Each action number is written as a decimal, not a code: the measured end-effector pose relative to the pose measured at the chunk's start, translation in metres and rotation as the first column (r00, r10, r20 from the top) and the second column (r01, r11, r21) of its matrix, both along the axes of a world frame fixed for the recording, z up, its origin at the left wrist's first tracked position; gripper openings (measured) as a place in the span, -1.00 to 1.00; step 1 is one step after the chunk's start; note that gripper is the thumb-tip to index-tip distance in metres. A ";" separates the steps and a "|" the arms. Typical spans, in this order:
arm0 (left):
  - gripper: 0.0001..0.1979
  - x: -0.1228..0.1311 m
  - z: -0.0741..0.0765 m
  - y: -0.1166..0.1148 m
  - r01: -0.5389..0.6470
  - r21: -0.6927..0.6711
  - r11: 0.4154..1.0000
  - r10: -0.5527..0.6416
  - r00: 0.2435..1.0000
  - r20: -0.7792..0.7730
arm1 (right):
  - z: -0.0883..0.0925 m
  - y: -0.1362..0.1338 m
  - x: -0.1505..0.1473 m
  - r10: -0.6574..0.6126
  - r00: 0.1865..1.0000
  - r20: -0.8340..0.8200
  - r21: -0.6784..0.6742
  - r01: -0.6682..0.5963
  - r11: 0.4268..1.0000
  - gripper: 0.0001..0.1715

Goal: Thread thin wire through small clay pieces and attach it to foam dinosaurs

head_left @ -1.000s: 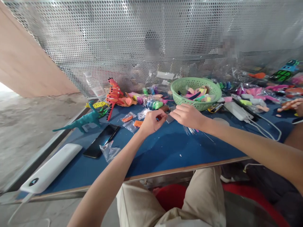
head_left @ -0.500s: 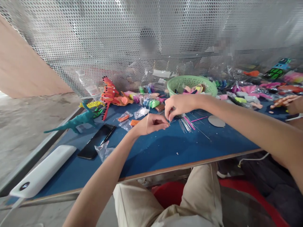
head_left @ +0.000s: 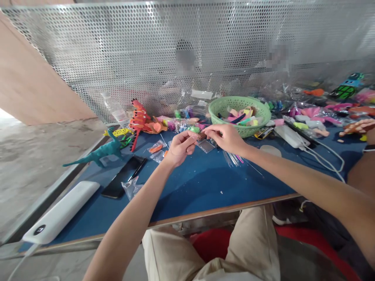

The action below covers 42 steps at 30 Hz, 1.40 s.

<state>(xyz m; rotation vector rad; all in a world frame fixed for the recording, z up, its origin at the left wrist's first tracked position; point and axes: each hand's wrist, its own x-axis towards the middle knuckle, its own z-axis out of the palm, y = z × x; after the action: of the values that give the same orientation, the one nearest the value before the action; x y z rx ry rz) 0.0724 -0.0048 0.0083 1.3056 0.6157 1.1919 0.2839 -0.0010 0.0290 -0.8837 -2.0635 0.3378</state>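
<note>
My left hand (head_left: 180,146) is raised a little above the blue table (head_left: 205,183), its fingers pinched together. My right hand (head_left: 227,137) meets it fingertip to fingertip, also pinched. Between the two sets of fingertips is a small brownish piece (head_left: 201,135), too small to name. Under the hands lie a clear plastic bag (head_left: 206,145) and a bundle of thin wires (head_left: 233,159). Just beyond my right hand stands a green basket (head_left: 265,113) with coloured pieces.
At the left lie a teal toy dinosaur (head_left: 99,151), an orange toy dinosaur (head_left: 140,119), a black phone (head_left: 124,176), a white power bank (head_left: 61,212) and small clear bags (head_left: 133,186). Another person's hand (head_left: 359,127) rests at the far right among packaged toys. A perforated metal screen (head_left: 187,50) closes the back.
Both hands have risen from the table surface and moved back towards the basket, their fingertips staying together. The view has shifted slightly.
</note>
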 end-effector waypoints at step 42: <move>-0.82 0.002 0.001 -0.008 0.088 0.441 0.893 0.176 0.833 -0.524 | 0.089 0.012 0.008 0.228 0.607 0.761 0.083 -0.441 0.894 -0.65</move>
<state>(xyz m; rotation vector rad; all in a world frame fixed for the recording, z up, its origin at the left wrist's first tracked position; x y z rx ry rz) 0.0745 -0.0132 0.0088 2.0875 0.8152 1.0175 0.2917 0.0110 0.1177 -0.4696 -2.9706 -0.1551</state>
